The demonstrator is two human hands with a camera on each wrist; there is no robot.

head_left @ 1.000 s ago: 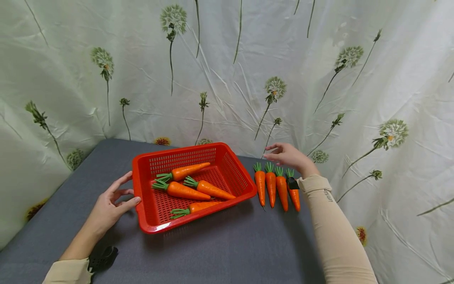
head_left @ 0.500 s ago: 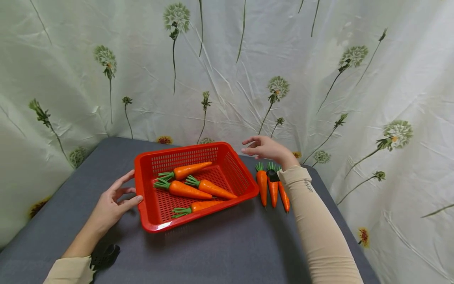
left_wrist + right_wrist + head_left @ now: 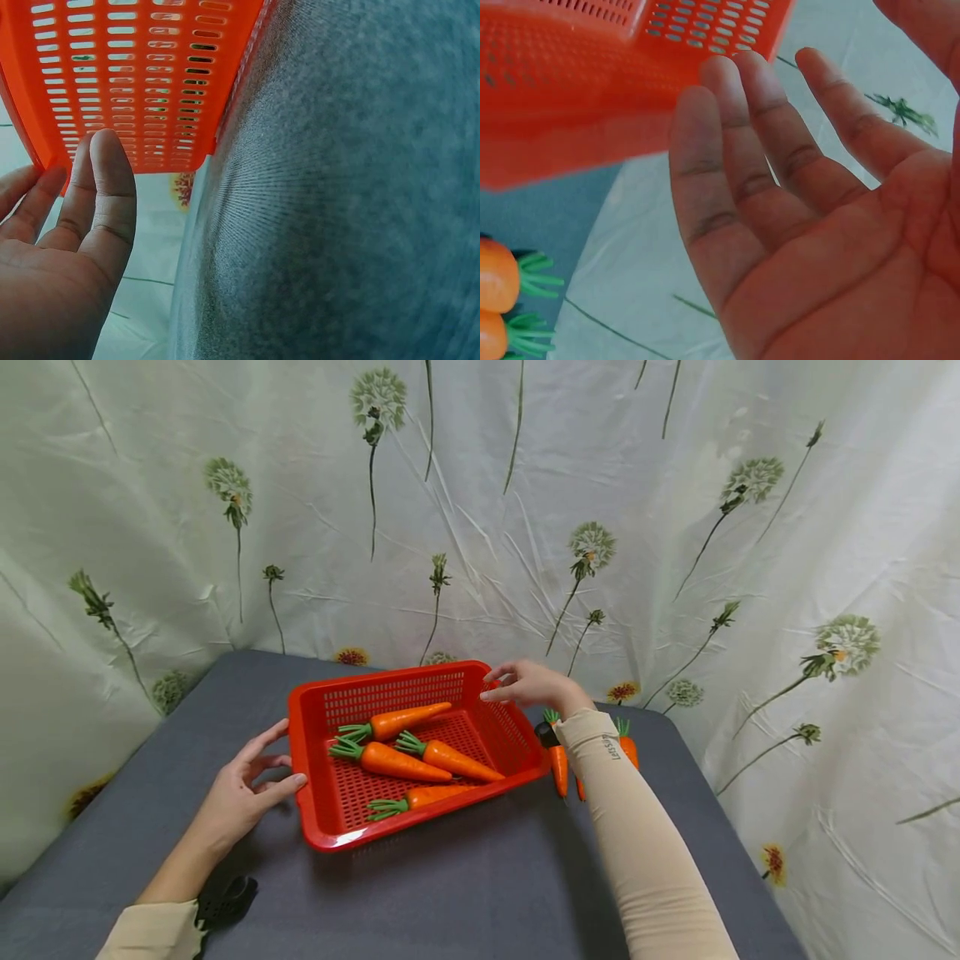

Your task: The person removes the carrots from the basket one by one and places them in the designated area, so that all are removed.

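A red plastic basket [image 3: 420,672] with slotted walls holds several orange carrots [image 3: 393,763] with green tops. My left hand [image 3: 236,802] grips its left rim, thumb on top and fingers against the outside. From the left wrist view, those fingers [image 3: 112,187] lie beside the slotted end wall. My right hand [image 3: 532,683] holds nothing; its fingers are loosely bent and overlap the basket's far right corner in the head view. Its palm and spread fingers [image 3: 697,165] show in the right wrist view, fingertips near the basket's rim [image 3: 772,37].
More carrots [image 3: 559,768] lie in a row on the grey tabletop [image 3: 420,902], right of the basket, partly hidden by my right sleeve [image 3: 630,827]. A white curtain [image 3: 480,568] printed with dandelions hangs behind the table.
My right hand has moved left, from above the row of carrots to the basket's far right corner. The left hand stays on the rim, and the carrots lie as before.
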